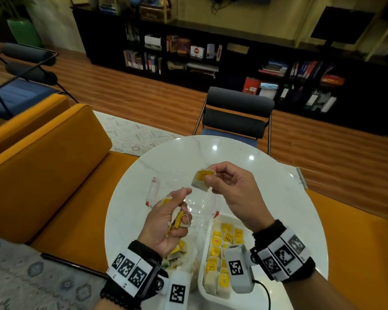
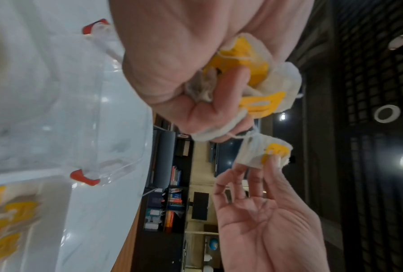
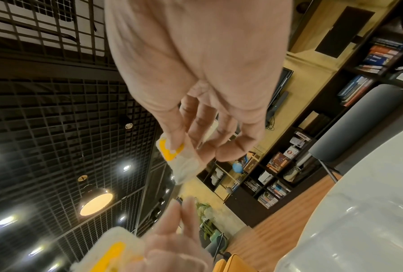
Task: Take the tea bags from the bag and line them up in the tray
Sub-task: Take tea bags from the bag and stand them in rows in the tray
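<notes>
Fingers (image 1: pixel 207 182) of the right hand pinch one tea bag (image 1: pixel 201 179); left hand (image 1: pixel 166 222) clutches several; labels unreadable.

Glossy marble table (image 1: pixel 278 198), clear plastic bag (image 1: pixel 199 204)

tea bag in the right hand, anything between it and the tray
Nothing solid. The right hand pinches the single tea bag above the table; the tray lies open below. A thread seems to tie it to the left hand's clump.
</notes>
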The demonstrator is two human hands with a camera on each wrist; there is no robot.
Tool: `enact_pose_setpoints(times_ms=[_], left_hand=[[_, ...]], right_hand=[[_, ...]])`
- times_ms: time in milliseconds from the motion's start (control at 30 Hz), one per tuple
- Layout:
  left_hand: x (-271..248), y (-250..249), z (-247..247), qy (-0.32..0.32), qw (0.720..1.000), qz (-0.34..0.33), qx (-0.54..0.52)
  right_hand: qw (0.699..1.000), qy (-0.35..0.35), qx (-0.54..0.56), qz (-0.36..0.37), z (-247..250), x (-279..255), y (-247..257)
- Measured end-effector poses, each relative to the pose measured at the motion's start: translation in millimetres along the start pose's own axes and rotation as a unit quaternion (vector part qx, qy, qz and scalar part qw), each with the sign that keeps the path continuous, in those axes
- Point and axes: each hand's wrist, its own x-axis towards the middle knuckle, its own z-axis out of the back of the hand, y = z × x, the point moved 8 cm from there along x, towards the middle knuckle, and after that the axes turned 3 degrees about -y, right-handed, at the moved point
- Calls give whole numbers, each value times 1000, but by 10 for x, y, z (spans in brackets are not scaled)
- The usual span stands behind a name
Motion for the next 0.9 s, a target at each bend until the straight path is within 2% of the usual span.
enact_pose_setpoints(times_ms=[167, 267, 367, 500, 900], left_hand=[[-109, -248, -55, 13, 995, -99, 18], [-210, -395, -77, 5, 980, -178, 92], [-285, -452, -117, -8, 965, -216, 148], [-295, -490, -19, -39, 966, -222, 122], [-208, -420, -10, -37, 959, -217, 176]], right_hand=[[1000, -5, -21, -7, -79, 16, -123], [999, -18, -46, 14, -159, 36, -138], [998, -28, -48, 28, -237, 45, -131], [998, -28, -53, 28, -294, 43, -129], [996, -24, -85, 26, -263, 41, -167]])
